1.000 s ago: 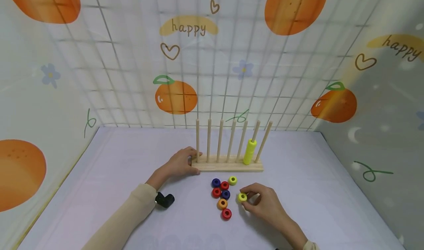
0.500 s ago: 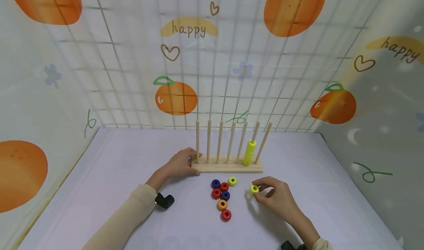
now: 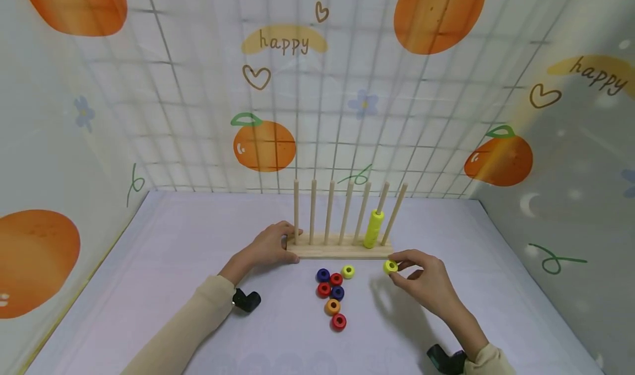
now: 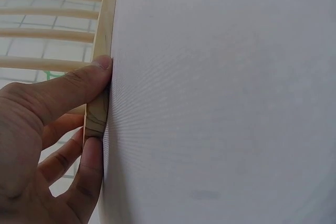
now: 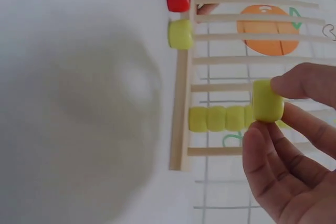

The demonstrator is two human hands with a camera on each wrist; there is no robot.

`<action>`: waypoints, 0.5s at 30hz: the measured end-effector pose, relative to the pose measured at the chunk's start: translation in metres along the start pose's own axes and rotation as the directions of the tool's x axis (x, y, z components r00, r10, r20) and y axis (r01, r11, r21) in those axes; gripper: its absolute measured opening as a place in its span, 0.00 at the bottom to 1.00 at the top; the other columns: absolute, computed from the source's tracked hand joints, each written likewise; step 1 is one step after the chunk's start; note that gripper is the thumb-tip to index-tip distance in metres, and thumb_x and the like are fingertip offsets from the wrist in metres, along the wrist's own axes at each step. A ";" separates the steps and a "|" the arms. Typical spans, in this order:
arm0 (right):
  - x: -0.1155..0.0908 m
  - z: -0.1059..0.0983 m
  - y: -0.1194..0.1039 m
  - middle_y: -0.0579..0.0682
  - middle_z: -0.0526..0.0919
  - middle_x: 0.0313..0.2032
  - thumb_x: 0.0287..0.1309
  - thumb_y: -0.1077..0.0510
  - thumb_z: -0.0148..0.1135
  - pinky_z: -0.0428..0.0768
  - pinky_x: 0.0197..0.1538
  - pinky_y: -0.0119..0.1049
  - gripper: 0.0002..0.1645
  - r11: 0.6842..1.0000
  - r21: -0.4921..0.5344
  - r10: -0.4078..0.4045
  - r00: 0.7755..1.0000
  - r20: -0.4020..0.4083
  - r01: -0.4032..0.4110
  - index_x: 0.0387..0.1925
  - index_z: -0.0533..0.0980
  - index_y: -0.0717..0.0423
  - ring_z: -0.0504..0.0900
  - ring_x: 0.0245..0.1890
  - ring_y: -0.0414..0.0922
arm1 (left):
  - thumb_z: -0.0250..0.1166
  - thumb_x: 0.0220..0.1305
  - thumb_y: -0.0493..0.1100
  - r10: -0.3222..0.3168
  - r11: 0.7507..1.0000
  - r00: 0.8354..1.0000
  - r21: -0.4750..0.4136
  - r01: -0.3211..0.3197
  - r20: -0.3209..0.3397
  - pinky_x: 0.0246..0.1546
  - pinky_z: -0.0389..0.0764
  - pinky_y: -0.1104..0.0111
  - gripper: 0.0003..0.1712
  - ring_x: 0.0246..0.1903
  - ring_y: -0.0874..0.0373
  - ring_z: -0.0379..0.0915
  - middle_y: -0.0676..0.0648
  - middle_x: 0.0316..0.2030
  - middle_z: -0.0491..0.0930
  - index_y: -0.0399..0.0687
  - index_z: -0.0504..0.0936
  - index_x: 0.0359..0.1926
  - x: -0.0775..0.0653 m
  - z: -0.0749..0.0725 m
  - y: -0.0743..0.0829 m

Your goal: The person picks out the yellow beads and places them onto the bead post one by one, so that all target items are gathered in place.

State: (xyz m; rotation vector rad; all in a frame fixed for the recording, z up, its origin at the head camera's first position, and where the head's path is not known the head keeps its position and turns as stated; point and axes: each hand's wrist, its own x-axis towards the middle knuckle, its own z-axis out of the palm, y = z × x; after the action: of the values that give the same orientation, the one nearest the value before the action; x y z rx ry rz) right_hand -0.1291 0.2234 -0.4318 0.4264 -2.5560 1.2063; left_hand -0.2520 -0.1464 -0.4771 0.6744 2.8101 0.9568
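Observation:
My left hand (image 3: 270, 245) grips the left end of a wooden peg rack (image 3: 342, 250), thumb along its front and fingers around the end. Several upright pegs stand in the rack; the second from the right carries a stack of yellow beads (image 3: 374, 229). Between thumb and fingertips my right hand (image 3: 429, 280) pinches one yellow bead (image 3: 390, 267), lifted off the table near the rack's front right corner. In the right wrist view that held bead (image 5: 268, 101) overlaps the top of the yellow stack (image 5: 216, 118).
In front of the rack lie loose beads: a yellow one (image 3: 348, 272), two blue, an orange one (image 3: 333, 307) and several red, the nearest a red bead (image 3: 339, 322). A patterned curtain (image 3: 198, 116) hangs behind the white table (image 3: 198, 209). Black devices sit at both wrists.
My right hand has carried the yellow bead from beside the loose beads up and to the right, toward the rack's right end. The left hand keeps its hold on the rack.

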 end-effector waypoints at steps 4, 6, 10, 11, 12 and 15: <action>0.006 -0.007 -0.001 0.45 0.87 0.38 0.46 0.68 0.77 0.81 0.30 0.34 0.19 1.000 -0.015 -0.019 1.000 -0.019 0.019 0.43 0.85 0.55 0.83 0.35 0.45 | 0.82 0.46 0.49 -0.001 1.000 1.000 -0.006 0.001 0.003 0.56 0.71 0.55 0.38 0.56 0.54 0.70 0.53 0.55 0.76 0.52 0.82 0.60 -0.001 0.000 0.001; 0.010 -0.011 -0.002 0.46 0.87 0.39 0.46 0.68 0.77 0.81 0.30 0.34 0.19 0.999 -0.023 -0.042 0.999 -0.029 0.041 0.44 0.85 0.55 0.83 0.35 0.45 | 0.82 0.45 0.48 0.000 1.000 1.000 -0.011 0.000 0.002 0.57 0.70 0.55 0.38 0.57 0.54 0.70 0.53 0.54 0.76 0.52 0.82 0.61 -0.002 0.000 0.002; 0.018 -0.021 -0.007 0.48 0.87 0.40 0.47 0.69 0.76 0.81 0.30 0.33 0.20 0.995 -0.038 -0.090 0.995 -0.051 0.088 0.45 0.85 0.57 0.83 0.36 0.47 | 0.83 0.45 0.48 0.004 1.000 1.000 -0.025 -0.004 -0.002 0.58 0.70 0.55 0.38 0.58 0.53 0.70 0.53 0.54 0.77 0.51 0.82 0.61 -0.002 -0.001 0.003; 0.020 -0.023 -0.009 0.48 0.87 0.40 0.47 0.69 0.76 0.81 0.30 0.32 0.20 0.994 -0.044 -0.099 0.994 -0.056 0.097 0.45 0.85 0.58 0.83 0.36 0.48 | 0.83 0.45 0.48 0.002 1.000 1.000 -0.026 -0.002 -0.001 0.57 0.70 0.55 0.39 0.58 0.53 0.70 0.53 0.54 0.77 0.51 0.81 0.61 -0.002 -0.001 0.003; 0.022 -0.026 -0.010 0.48 0.86 0.40 0.47 0.69 0.76 0.81 0.30 0.32 0.20 0.993 -0.051 -0.108 0.992 -0.062 0.105 0.45 0.85 0.58 0.83 0.35 0.48 | 0.83 0.45 0.48 0.000 1.000 1.000 -0.025 0.000 0.001 0.57 0.70 0.55 0.39 0.57 0.53 0.70 0.53 0.54 0.77 0.51 0.81 0.61 -0.002 -0.001 0.003; 0.028 -0.032 -0.015 0.48 0.86 0.40 0.46 0.69 0.76 0.81 0.30 0.31 0.20 0.989 -0.078 -0.132 0.988 -0.082 0.125 0.44 0.85 0.58 0.82 0.35 0.48 | 0.83 0.45 0.48 -0.004 1.000 1.000 -0.021 0.004 0.004 0.56 0.70 0.55 0.39 0.57 0.53 0.70 0.53 0.54 0.77 0.50 0.81 0.61 -0.003 -0.001 0.003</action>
State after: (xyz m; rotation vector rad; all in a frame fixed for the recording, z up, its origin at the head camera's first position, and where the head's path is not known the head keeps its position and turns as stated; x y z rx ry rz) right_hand -0.1451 0.2354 -0.3908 0.5029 -2.4494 1.0595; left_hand -0.2487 -0.1456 -0.4747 0.6678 2.7925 0.9821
